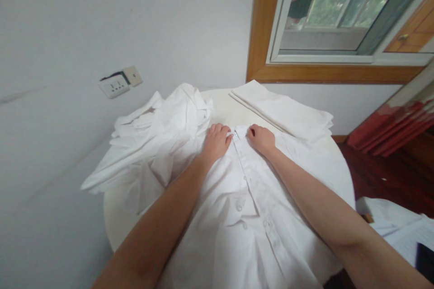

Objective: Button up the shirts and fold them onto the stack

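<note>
A white button-up shirt (251, 216) lies spread on a round white table (117, 216), its button placket running away from me. My left hand (215, 142) is curled on the shirt's far edge left of the placket, fingers pinching the fabric. My right hand (261, 139) grips the same far edge just right of the placket, fingers bent. Both forearms stretch over the shirt.
A crumpled heap of white garments (152, 144) lies at the table's left. A folded white cloth (281, 110) sits at the far right of the table. A wall socket (115, 85) is on the grey wall; a wood-framed window (339, 18) is behind. White cloth (389, 226) lies lower right.
</note>
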The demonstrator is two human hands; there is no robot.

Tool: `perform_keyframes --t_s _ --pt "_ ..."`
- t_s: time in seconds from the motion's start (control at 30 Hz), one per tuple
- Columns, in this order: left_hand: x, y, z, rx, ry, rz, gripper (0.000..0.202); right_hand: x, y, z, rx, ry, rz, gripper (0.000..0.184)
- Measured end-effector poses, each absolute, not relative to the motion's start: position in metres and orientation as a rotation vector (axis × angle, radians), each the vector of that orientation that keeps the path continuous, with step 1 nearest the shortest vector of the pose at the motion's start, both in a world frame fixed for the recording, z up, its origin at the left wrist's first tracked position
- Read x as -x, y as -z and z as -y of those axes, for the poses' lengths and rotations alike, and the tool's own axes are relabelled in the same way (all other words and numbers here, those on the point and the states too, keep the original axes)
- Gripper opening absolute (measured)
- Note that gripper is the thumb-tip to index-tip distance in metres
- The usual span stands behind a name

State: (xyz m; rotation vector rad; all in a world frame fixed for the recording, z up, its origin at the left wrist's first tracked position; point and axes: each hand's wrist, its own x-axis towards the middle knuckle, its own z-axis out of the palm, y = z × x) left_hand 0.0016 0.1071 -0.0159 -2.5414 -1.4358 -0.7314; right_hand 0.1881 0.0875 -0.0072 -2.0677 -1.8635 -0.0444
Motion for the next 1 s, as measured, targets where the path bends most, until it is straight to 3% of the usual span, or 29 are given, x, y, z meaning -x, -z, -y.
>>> perform_keyframes --t_s 0.23,0.5,1.0 --pt "-0.014 0.04 -0.1 2.546 0.671 1.486 0.04 -0.183 0.013 -0.09 2.06 0.141 1.951 0.028" --pt "-0.016 0.031 -0.097 2.469 0.731 1.52 0.053 -0.187 0.009 -0.102 2.034 0.102 1.968 0.029" --pt "-0.01 0.036 -0.141 2.592 0.588 1.468 0.057 -0.183 0.012 -0.121 2.073 0.131 1.925 0.029"
